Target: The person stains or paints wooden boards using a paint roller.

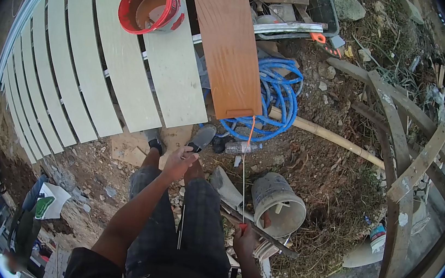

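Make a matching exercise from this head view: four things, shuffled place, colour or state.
Things:
1. paint roller
2. paint bucket
3. hose coil
4. bamboo pole

Place, colour or state:
A. blue
B. standing on the pale boards
C. yellowish-tan
D. held by its long handle in the right hand

Pairs: 1-D, 2-B, 3-A, 4-C

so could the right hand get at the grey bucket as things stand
Probably not easily: the grey bucket lies close by, but the right hand is holding a red handle, and a dark strip crosses the way.
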Motion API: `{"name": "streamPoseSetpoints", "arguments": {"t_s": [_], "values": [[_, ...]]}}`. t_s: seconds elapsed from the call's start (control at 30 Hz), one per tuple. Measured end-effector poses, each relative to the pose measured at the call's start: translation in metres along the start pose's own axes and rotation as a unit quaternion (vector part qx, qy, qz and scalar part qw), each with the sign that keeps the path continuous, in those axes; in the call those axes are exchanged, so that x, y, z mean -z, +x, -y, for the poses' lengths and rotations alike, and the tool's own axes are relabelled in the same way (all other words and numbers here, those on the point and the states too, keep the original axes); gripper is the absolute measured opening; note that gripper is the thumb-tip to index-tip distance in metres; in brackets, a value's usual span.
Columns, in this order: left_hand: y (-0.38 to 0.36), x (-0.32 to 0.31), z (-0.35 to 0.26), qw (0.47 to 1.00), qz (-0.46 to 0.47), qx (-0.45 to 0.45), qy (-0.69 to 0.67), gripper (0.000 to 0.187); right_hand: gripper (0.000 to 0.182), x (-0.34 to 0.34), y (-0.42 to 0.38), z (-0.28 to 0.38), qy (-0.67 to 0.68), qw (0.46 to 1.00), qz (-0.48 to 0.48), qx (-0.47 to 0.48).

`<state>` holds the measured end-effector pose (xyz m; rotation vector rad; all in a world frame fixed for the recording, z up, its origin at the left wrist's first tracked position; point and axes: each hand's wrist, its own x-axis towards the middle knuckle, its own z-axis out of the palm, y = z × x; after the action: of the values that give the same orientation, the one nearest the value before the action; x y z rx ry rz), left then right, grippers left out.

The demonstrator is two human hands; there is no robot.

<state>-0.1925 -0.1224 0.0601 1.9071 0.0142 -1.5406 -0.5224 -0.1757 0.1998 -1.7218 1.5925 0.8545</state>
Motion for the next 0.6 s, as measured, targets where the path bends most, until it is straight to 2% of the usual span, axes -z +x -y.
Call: {"name": "streamPoseSetpoints", "arguments": {"t_s": [0.07,0.17,0.33,0.47,0.6], "values": [[0.003,0.002,0.012,1.0,0.002,-0.014,0.017,0.06,0.057,-0.002,0.014,-0.004,-0.012,0.999,-0.009,0.04],[0.002,0.004,0.01,1.0,-0.001,-0.003,-0.007,0.059,0.053,0.015,0.072,0.046,0.022,0.995,-0.025,0.093],[0.002,0.017,0.017,0.999,-0.028,-0.007,0.031,0.056,0.049,0.03,0.113,0.123,0.014,0.995,-0.03,0.089],[0.0,0.03,0.009,0.998,-0.048,-0.004,0.044,0.053,0.051,-0.001,0.073,0.07,0.036,0.993,-0.064,0.097],[0.006,0.037,0.013,0.998,-0.051,-0.035,0.017,0.052,0.05,0.005,0.008,0.009,0.019,0.999,-0.005,0.032]]}}
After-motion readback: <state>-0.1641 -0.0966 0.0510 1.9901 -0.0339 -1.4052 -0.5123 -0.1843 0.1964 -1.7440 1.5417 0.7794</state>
